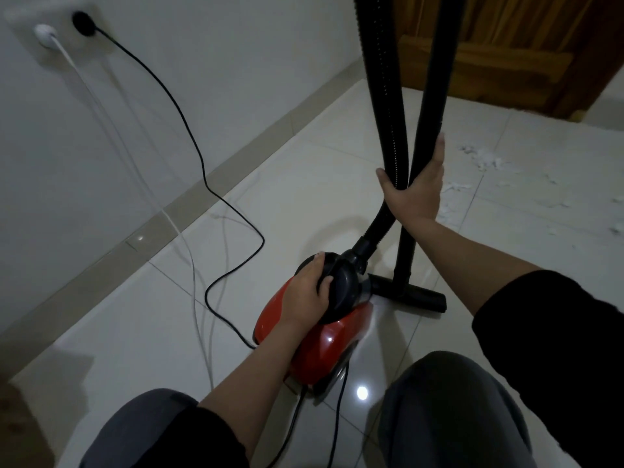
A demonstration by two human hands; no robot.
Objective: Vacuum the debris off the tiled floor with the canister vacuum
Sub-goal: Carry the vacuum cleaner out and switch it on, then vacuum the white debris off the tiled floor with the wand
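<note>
Left hand [305, 292] gripped canister vacuum [324, 319] top; right hand [413, 194] clasped hose [383, 96] and wand [435, 79]. Risk: power cord [189, 130] snagging, unplugging; debris [486, 160] scattered.

Dim indoor shot, soft light, wide-angle bend.

Small bright glints sit on the glossy floor tiles [141, 319] and on the red vacuum body [329, 339]. The wall socket [67, 28] at upper left is blurred, and the wall [236, 45] and baseboard [189, 197] curve toward the edges. Shadows are faint and soft.
</note>
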